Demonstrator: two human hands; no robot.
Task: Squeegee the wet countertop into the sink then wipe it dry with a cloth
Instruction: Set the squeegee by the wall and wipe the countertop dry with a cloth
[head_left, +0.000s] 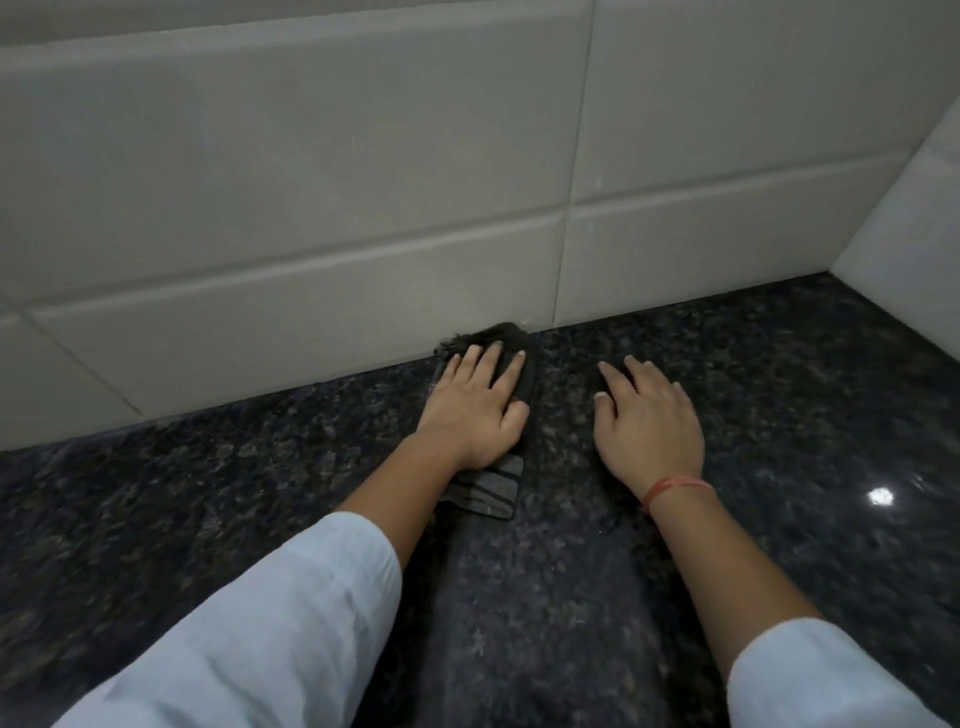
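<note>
A dark striped cloth lies flat on the black speckled granite countertop, its far end touching the tiled wall. My left hand presses down on the cloth with fingers spread and pointing at the wall. My right hand rests palm down on the bare counter just right of the cloth, fingers apart, holding nothing; a red thread band circles its wrist. No squeegee and no sink appear in view.
A white tiled back wall runs along the far edge of the counter. A second tiled wall closes the corner at the right. A light glare shines on the counter at right.
</note>
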